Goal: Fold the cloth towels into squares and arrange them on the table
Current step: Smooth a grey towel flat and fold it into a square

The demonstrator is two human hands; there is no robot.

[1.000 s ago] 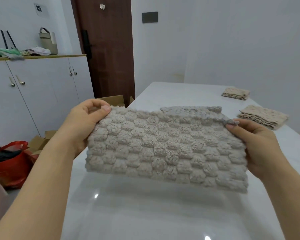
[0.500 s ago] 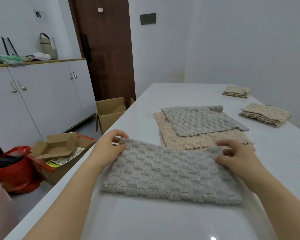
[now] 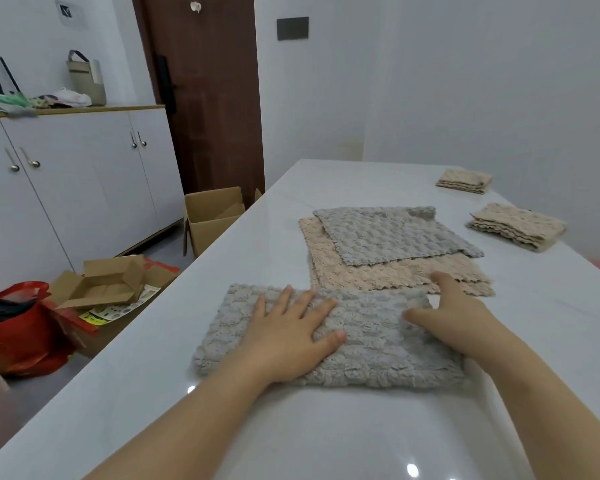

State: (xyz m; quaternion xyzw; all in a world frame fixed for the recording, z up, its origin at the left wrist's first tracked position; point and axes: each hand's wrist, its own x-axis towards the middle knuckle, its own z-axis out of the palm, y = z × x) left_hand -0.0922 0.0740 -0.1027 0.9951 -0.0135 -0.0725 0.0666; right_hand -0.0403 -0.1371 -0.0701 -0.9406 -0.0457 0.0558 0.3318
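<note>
pressing down on the half-folded grey bobbly cloth towel near the front edge of the glossy white tabletop, the left hand and the right hand lie open, fingers straight, probably to smooth the layers and pin them for the next fold.

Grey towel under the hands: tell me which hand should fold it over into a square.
Right, probably. The right hand rests at the right end of the grey towel, near its far corner, ready to lift it over. The left hand presses flat mid-towel, anchoring it.
</note>
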